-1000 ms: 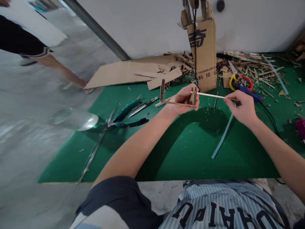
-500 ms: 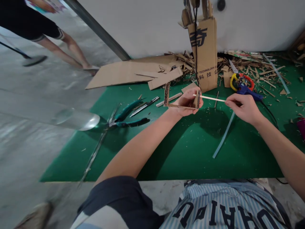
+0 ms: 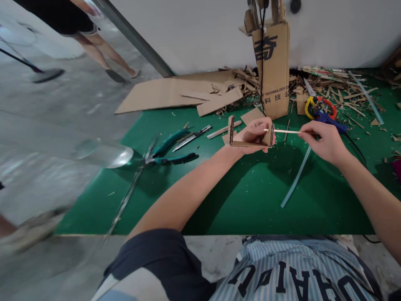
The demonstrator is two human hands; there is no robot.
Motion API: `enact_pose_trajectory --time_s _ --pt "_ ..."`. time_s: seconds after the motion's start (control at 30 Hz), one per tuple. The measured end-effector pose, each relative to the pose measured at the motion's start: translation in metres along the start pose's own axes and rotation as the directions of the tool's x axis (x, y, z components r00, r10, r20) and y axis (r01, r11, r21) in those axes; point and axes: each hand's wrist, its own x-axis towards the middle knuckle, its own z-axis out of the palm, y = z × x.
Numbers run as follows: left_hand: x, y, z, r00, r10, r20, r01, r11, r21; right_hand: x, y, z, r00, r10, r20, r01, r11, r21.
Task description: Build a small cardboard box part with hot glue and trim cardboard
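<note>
My left hand [image 3: 255,133] is closed on a U-shaped cardboard piece [image 3: 231,130], gripping it by its right upright wall. A thin pale wooden stick [image 3: 286,131] runs through that wall, its left tip showing inside beside my fingers. The other end of the stick is pinched between the fingertips of my right hand [image 3: 322,140]. Below my right hand a translucent glue stick [image 3: 296,177] lies on the green table. Behind that hand is a blue glue gun [image 3: 331,122], close to scissors [image 3: 319,106] with red and yellow handles.
Green-handled pliers [image 3: 172,152], a utility knife [image 3: 192,138] and a clear plastic bottle [image 3: 105,153] lie at the left. Cardboard sheets [image 3: 169,93], scraps [image 3: 341,92] and a standing cardboard structure [image 3: 274,71] occupy the back. Another person [image 3: 90,37] stands beyond the table.
My left hand and the cardboard piece have shifted slightly right and tilted, closer to my right hand. Less of the stick shows between my hands. The other person's legs have moved.
</note>
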Motion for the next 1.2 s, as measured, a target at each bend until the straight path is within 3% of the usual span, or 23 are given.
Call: enact_pose_trajectory --time_s 0.13,0.3,0.37,0.43,0.57,0.7,0.8,1.03,1.2 --pt "-0.003 0.002 0.007 0.999 -0.016 -0.049 0.017 0.999 0.028 0.001 -0.01 -0.004 0.998 -0.023 0.055 0.023 1.0 -0.003" --pt "-0.006 0.003 0.034 0.992 -0.097 0.079 0.085 0.987 0.135 0.005 -0.015 -0.016 0.941 0.019 0.339 -0.078 0.984 0.162" --pt "-0.005 0.0 0.041 0.99 -0.127 0.063 0.119 0.986 0.115 0.006 -0.015 -0.017 0.915 0.024 0.403 -0.118 0.971 0.21" --pt "-0.003 -0.004 0.043 0.99 -0.137 0.035 0.134 0.987 0.091 0.005 -0.014 -0.016 0.923 0.039 0.382 -0.14 0.961 0.24" --pt "0.0 -0.006 0.037 0.992 -0.119 0.047 0.118 0.993 0.03 0.003 -0.015 -0.007 0.973 0.054 0.224 -0.119 0.951 0.285" --pt "-0.001 -0.004 0.035 0.993 -0.104 0.047 0.104 0.994 -0.014 0.0 -0.017 0.002 0.99 0.09 0.112 -0.117 0.959 0.259" --pt "-0.002 -0.006 0.037 0.994 -0.098 0.043 0.097 0.995 0.018 0.001 -0.018 0.003 0.984 0.098 0.15 -0.136 0.953 0.271" --pt "0.0 -0.012 0.038 0.981 -0.181 0.072 0.176 0.982 0.075 0.003 -0.023 -0.003 0.924 0.094 0.372 -0.217 0.927 0.305" --pt "0.003 -0.008 0.036 0.99 -0.131 0.057 0.13 0.991 0.016 0.001 -0.018 0.002 0.95 0.109 0.292 -0.239 0.856 0.459"
